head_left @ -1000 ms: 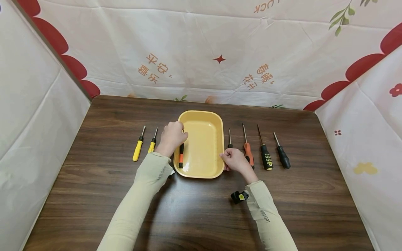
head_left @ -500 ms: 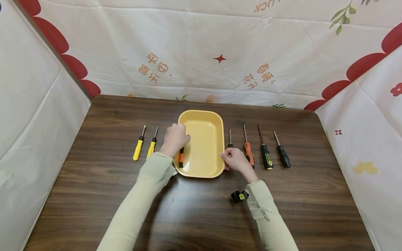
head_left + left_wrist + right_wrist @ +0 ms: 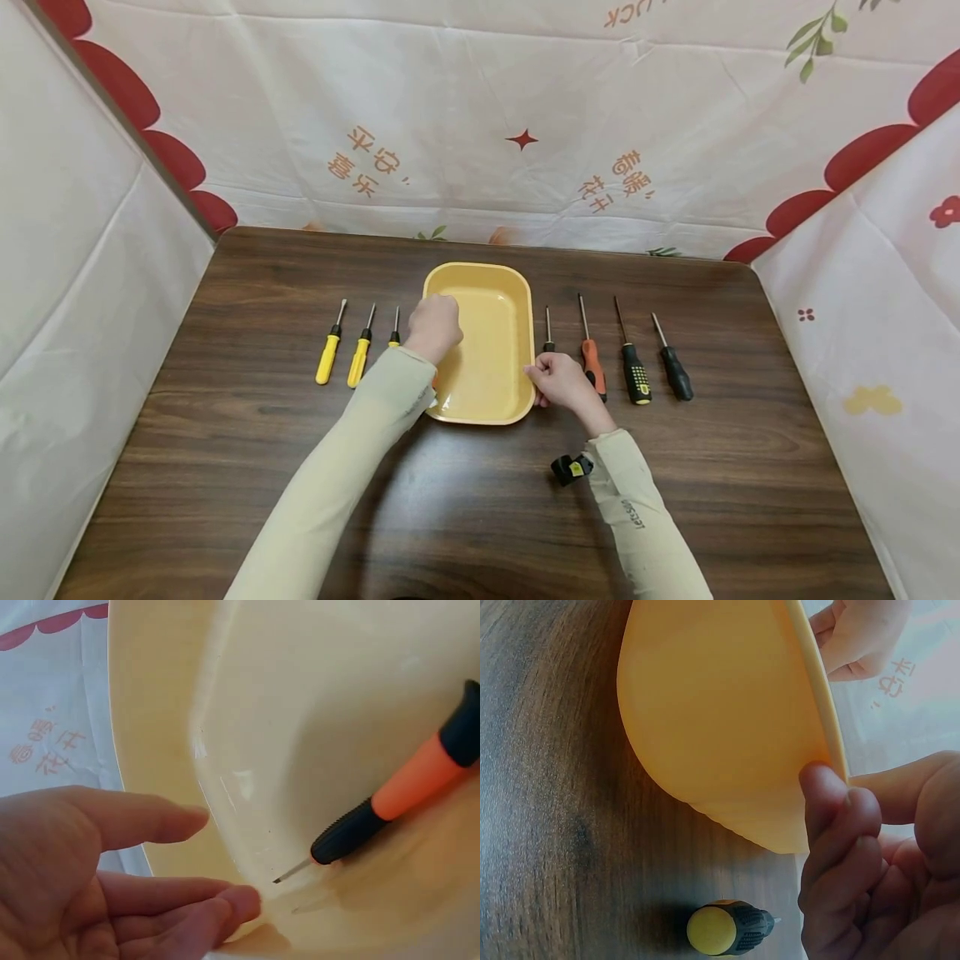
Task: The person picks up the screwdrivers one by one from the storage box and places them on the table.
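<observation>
My left hand (image 3: 437, 325) is over the left side of a yellow tray (image 3: 491, 412). In the left wrist view its thumb and fingers (image 3: 165, 821) are apart, with nothing between them. Just beyond the fingertips, a small orange-and-black screwdriver (image 3: 420, 780) lies inside the tray; in the head view my left arm covers most of it. My right hand (image 3: 562, 382) pinches the tray's right rim between thumb and fingers, as the right wrist view also shows.
Left of the tray lie yellow-handled screwdrivers (image 3: 327, 358), one partly behind my left arm. To the right lie a short dark screwdriver (image 3: 548, 329), an orange one (image 3: 592, 362), a black-and-yellow one (image 3: 636, 375) and a black one (image 3: 678, 375). A printed cloth (image 3: 480, 108) hangs behind the table.
My left hand has moved right and farther over the tray, uncovering part of a third screwdriver on the left and hiding the orange-and-black one. The right hand keeps its grip on the rim.
</observation>
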### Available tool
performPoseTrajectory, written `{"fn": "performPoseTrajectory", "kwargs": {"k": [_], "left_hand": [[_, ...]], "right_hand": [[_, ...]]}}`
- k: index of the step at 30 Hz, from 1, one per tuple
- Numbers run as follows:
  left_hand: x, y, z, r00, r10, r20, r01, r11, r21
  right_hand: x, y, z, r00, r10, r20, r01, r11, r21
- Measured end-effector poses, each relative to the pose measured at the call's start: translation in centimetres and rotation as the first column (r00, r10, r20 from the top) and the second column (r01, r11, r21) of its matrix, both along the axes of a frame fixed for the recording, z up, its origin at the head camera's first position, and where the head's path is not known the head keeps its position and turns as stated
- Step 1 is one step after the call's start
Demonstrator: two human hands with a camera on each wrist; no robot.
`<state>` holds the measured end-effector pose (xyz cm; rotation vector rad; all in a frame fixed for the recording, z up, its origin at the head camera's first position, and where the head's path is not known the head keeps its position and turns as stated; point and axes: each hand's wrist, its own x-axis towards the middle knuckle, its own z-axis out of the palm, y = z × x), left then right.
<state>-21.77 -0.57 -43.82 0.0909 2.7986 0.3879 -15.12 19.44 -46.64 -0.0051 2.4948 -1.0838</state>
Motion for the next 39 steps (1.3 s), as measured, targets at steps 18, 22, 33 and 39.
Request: {"fn": "performPoseTrajectory", "kwargs": {"k": [18, 22, 33, 39], "left_hand": [[0.0, 1.7, -0.5, 0.988, -0.025, 0.152, 0.040, 0.994, -0.101], [0.0, 1.7, -0.9, 0.987, 0.008, 0.159, 0.003, 0.997, -0.072], [0.1, 1.4, -1.2, 0.987, 0.085, 0.133, -0.094, 0.993, 0.066], [0.5, 1.4, -1.1, 0.992, 0.070, 0.109, -0.076, 0.996, 0.051]], "right_hand": [[-0.1, -0.1, -0.2, 1.000, -0.011, 0.017, 0.012, 1.000, -0.009], [-0.1, 0.0, -0.2, 1.000, -0.009, 0.010, 0.009, 1.000, -0.005], [0.0, 0.1, -0.1, 1.000, -0.016, 0.006, 0.016, 1.000, -0.007], [0.0, 0.0, -0.1, 1.000, -0.021, 0.011, 0.021, 1.000, -0.001]]}}
